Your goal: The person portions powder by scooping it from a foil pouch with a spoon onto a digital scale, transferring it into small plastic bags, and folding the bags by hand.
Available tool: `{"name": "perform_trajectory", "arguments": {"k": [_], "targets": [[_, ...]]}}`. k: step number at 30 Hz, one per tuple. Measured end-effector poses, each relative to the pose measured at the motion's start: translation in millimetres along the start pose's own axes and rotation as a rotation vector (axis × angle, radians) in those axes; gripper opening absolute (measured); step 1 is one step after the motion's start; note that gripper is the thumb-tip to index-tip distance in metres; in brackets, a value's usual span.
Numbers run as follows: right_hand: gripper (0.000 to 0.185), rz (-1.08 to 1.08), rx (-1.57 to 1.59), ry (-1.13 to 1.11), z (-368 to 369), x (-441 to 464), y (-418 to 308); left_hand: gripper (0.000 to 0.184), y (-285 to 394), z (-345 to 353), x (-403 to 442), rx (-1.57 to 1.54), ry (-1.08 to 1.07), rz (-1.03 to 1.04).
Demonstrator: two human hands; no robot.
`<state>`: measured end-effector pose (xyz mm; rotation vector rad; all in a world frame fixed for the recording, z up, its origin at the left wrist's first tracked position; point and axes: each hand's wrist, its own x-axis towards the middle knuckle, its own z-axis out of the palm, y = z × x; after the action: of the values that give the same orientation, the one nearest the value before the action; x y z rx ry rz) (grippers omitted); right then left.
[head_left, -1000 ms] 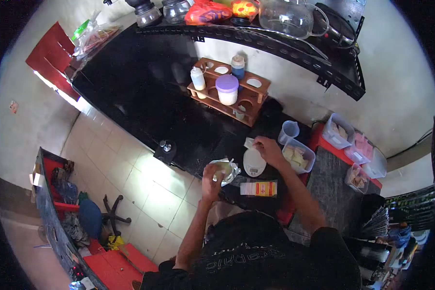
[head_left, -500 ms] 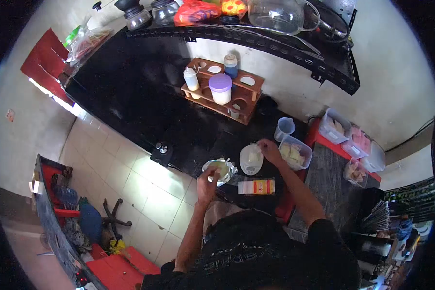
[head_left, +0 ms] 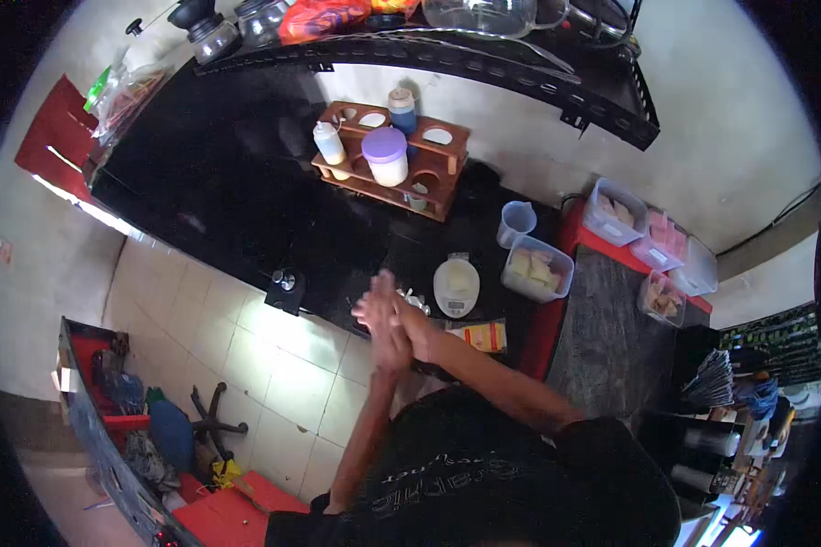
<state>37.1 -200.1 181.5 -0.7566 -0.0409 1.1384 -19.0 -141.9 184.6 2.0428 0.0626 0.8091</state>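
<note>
Over the counter's front edge, my left hand [head_left: 388, 345] and my right hand [head_left: 412, 326] meet palm to palm, their fingers stretched out and smeared by motion. Nothing shows between them. Behind them only a sliver of crumpled foil [head_left: 416, 302] is visible; the rest of the foil-lined dish is hidden. Right of the hands, a white kitchen scale [head_left: 456, 304] carries a pale piece [head_left: 459, 277] in a clear wrap or bag. A yellow and red packet [head_left: 486, 336] lies below the scale, partly covered by my right forearm.
A clear tub [head_left: 547, 284] of pale wrapped pieces and a measuring jug [head_left: 517, 221] stand right of the scale. A wooden rack [head_left: 447, 173] with bottles and a purple-lidded jar [head_left: 385, 157] is behind. A black shelf [head_left: 520, 68] overhangs the counter. More tubs [head_left: 616, 211] line the wall.
My right hand has left the scale and moved left to meet my left hand. My left hand has come out of the foil dish. The camera view has shifted slightly.
</note>
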Motion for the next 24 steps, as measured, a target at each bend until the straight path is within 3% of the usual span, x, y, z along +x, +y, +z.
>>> {"name": "perform_trajectory", "arguments": {"k": [1, 3, 4, 5, 6, 8, 9, 10, 11, 12, 13, 14, 15, 17, 18, 20, 21, 23, 24], "targets": [[0.064, -0.114, -0.115, 0.026, 5, 5, 4, 0.062, -22, -8, -6, 0.247, -0.041, -0.024], [0.052, -0.280, -0.453, 0.086, 46, -24, -21, 0.062, -107, 2, -54, 0.382, 0.026, -0.172], [0.054, -0.421, -0.633, 0.024, 59, -30, -24, 0.061, -120, -4, -55, 0.107, 0.003, -0.199], [0.056, -0.565, -0.816, -0.040, 68, -29, -23, 0.061, -120, -10, -48, 0.105, -0.002, -0.192], [0.047, -0.786, -1.020, -0.070, 71, -29, -14, 0.061, -108, -19, -38, -0.157, -0.038, -0.257], [0.044, -0.993, -1.508, 0.008, 64, -22, 9, 0.060, -76, -43, -17, -0.679, -0.107, -0.388], [0.044, -1.050, -1.408, -0.043, 43, -10, 20, 0.059, -54, -56, -2, -0.940, -0.137, -0.443], [0.043, -0.991, -1.494, -0.001, 28, -4, 21, 0.059, -31, -68, 9, -1.204, -0.160, -0.494], [0.043, -0.932, -1.582, 0.038, 18, 2, 17, 0.058, 5, -77, 22, -1.122, 0.099, -0.591], [0.045, -0.852, -1.442, 0.181, 14, 8, 20, 0.058, 34, -84, 33, -1.028, 0.357, -0.678], [0.046, -0.726, -1.156, 0.167, 1, 18, 32, 0.059, 41, -91, 35, -0.825, 0.293, -0.458], [0.048, -0.590, -0.868, 0.157, -9, 22, 45, 0.064, 47, -91, 37, -0.611, 0.254, -0.370], [0.057, -0.250, -0.647, -0.049, 3, 17, 22, 0.069, 52, -87, 38, -0.402, 0.216, -0.272], [0.061, -0.189, -0.230, -0.265, 52, -20, 9, 0.067, 45, -61, 19, 0.107, 0.017, -0.033], [0.061, -0.151, -0.188, -0.211, 61, -27, 7, 0.062, 33, -55, 10, 0.006, -0.012, 0.060], [0.058, -0.068, -0.351, -0.005, 79, -52, -20, 0.059, 33, -67, 11, 0.307, -0.120, 0.082], [0.056, 0.053, -0.405, -0.056, 70, -47, -26, 0.053, 20, -70, 7, 0.383, -0.076, 0.085], [0.050, -0.295, -0.464, -0.172, 57, -82, -47, 0.045, -12, -76, -14, 0.050, -0.098, -0.370], [0.034, -0.373, -0.582, -0.201, 39, -86, -63, 0.035, 16, -83, 2, -0.249, -0.037, -0.522]]}}
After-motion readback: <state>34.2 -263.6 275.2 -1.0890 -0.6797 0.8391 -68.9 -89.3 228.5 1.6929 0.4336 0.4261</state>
